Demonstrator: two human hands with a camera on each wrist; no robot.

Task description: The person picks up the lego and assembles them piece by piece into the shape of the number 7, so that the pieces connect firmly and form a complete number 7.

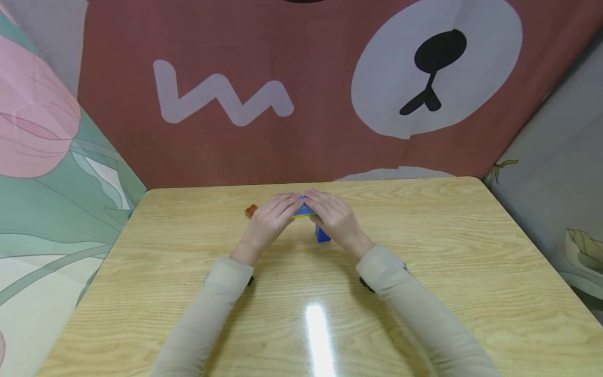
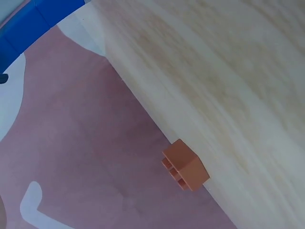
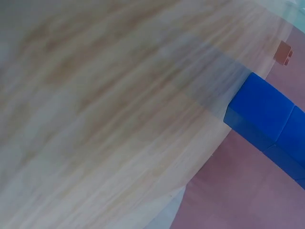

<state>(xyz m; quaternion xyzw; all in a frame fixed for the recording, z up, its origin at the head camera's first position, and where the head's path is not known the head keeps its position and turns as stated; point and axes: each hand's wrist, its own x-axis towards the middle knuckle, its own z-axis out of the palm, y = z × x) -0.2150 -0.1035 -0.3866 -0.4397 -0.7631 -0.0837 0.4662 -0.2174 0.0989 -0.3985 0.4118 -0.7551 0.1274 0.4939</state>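
Note:
My left hand (image 1: 272, 214) and right hand (image 1: 338, 219) meet above the back of the table, fingertips nearly touching. Between them they grip a blue toy-block piece (image 1: 303, 209) with a yellow and green lower edge, fingers over its top and thumbs low at its sides. Most of that piece is hidden by the hands. Below the right hand, a column of blue blocks (image 1: 322, 235) shows; its top is covered, so I cannot tell whether it joins the held piece. Blue blocks (image 2: 43, 21) also appear in the left wrist view, and stacked blue blocks (image 3: 262, 107) in the right wrist view.
An orange-brown studded toy brick (image 1: 250, 211) lies on the wooden table (image 1: 447, 251) just left of the left hand. Behind the table's back edge hangs a reddish-brown cloth (image 1: 325, 141) with white shapes. Patterned cloths hang at both sides.

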